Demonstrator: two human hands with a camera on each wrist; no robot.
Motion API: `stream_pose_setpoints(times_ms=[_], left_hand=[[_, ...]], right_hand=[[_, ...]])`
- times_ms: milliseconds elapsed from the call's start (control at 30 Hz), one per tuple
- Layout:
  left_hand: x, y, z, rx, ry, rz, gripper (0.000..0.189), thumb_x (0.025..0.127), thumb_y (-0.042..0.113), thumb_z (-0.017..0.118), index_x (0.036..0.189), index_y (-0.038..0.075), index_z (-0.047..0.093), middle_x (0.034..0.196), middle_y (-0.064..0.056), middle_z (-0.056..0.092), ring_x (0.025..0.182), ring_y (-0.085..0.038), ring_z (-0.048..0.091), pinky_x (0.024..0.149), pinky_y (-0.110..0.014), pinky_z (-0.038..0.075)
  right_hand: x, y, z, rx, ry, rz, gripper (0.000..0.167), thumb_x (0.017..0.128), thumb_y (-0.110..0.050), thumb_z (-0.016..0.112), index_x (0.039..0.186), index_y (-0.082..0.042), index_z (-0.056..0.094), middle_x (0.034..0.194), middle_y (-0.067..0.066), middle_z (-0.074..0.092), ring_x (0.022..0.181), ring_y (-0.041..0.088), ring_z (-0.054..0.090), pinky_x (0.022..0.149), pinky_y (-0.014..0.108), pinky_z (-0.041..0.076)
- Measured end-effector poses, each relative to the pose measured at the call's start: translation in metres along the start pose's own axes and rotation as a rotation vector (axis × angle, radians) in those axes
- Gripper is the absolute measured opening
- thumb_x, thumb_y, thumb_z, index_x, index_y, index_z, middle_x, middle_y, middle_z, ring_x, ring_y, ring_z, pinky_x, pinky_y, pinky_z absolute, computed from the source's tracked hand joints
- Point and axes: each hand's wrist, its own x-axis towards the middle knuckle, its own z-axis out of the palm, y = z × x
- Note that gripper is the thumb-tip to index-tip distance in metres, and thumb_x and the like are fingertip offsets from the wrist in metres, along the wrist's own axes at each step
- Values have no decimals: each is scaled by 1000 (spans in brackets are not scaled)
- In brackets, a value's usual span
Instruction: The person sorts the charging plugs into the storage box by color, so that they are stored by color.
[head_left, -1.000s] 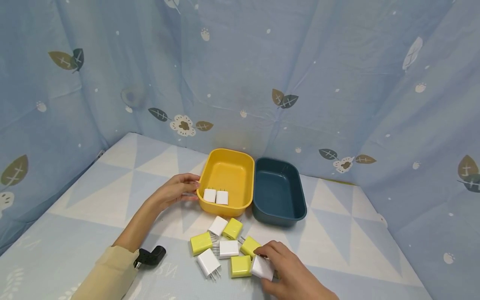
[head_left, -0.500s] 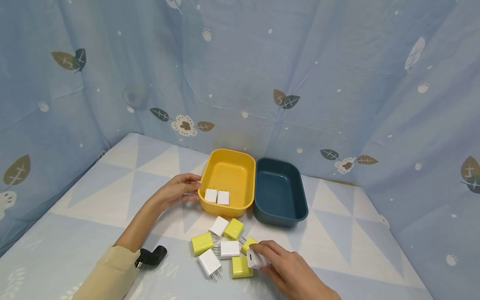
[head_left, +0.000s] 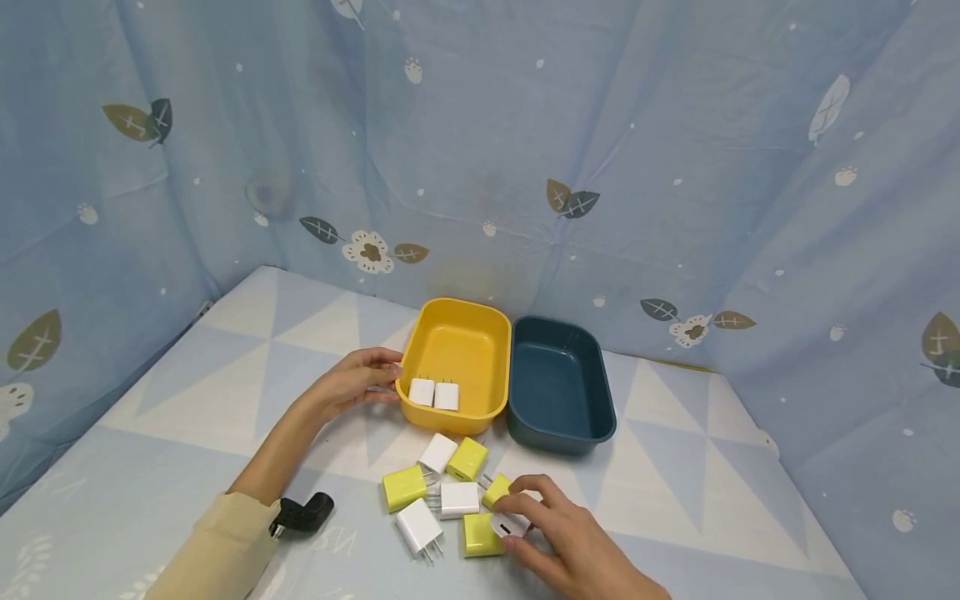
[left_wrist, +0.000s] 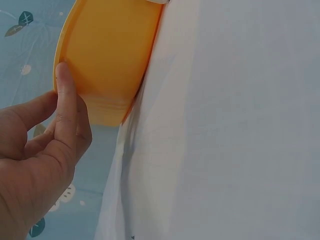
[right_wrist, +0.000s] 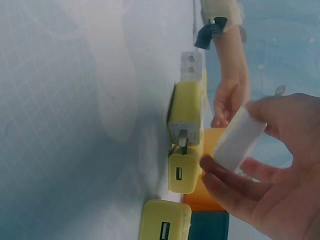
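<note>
My right hand (head_left: 566,533) pinches a white phone charger (head_left: 507,526) between fingertips and thumb, at the front of a group of chargers. A port shows on its near face in the head view. The right wrist view has the charger (right_wrist: 240,137) tilted in the fingers. Just beside it lie a yellow charger (head_left: 482,536) and another yellow charger (head_left: 497,492), partly hidden. My left hand (head_left: 356,379) touches the left side of a yellow bin (head_left: 453,421), its fingers fairly straight against the wall (left_wrist: 107,55). Two white chargers (head_left: 434,394) sit inside this bin.
Right of the yellow bin stands a dark blue bin (head_left: 558,437). More white chargers (head_left: 458,499) and yellow chargers (head_left: 405,487) lie loose before the bins. A black device (head_left: 306,512) is at the left wrist. A patterned curtain (head_left: 480,150) hangs behind.
The white charger in my right hand has been turned, so its port face now shows toward the front. The fingers have shifted their grip on it. My left hand stays at the yellow bin.
</note>
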Motion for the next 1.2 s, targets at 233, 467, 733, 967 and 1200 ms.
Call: stream_pose_setpoints(times_ms=[233, 467, 733, 967, 1200], left_hand=[[0, 0, 0, -3, -6, 0, 46, 101, 8, 55, 141, -9, 40, 119, -21, 54, 92, -20, 60, 83, -34, 60], [0, 0, 0, -2, -9, 0, 45, 101, 7, 55, 141, -9, 41, 120, -22, 54, 92, -20, 61, 83, -34, 60], [0, -1, 0, -14, -19, 6, 46, 101, 5, 54, 141, -11, 39, 121, -24, 53, 90, -19, 60, 82, -33, 60], [0, -1, -1, -14, -18, 6, 47, 101, 6, 54, 142, -11, 38, 122, -25, 52, 90, -19, 60, 82, -32, 60], [0, 0, -1, -20, -19, 4, 47, 101, 5, 53, 142, -11, 37, 118, -23, 54, 89, -19, 60, 81, -32, 60]], right_hand=[[-1, 4, 3, -86, 77, -76, 30, 99, -20, 63, 124, -37, 62, 133, -5, 43, 102, 8, 53, 82, 27, 55], [-1, 5, 4, -123, 130, -60, 31, 97, -20, 66, 120, -41, 64, 135, -8, 43, 108, 12, 49, 82, 31, 54], [0, 4, 2, -117, 155, -37, 32, 94, -17, 70, 114, -41, 67, 134, -9, 44, 112, 14, 50, 92, 34, 55], [3, 6, 2, -143, 211, -49, 37, 87, -11, 76, 109, -40, 70, 132, -11, 50, 118, 13, 46, 95, 36, 54], [8, 9, 3, -96, 284, -55, 39, 82, -9, 82, 107, -35, 67, 129, -13, 53, 118, 11, 51, 93, 34, 55]])
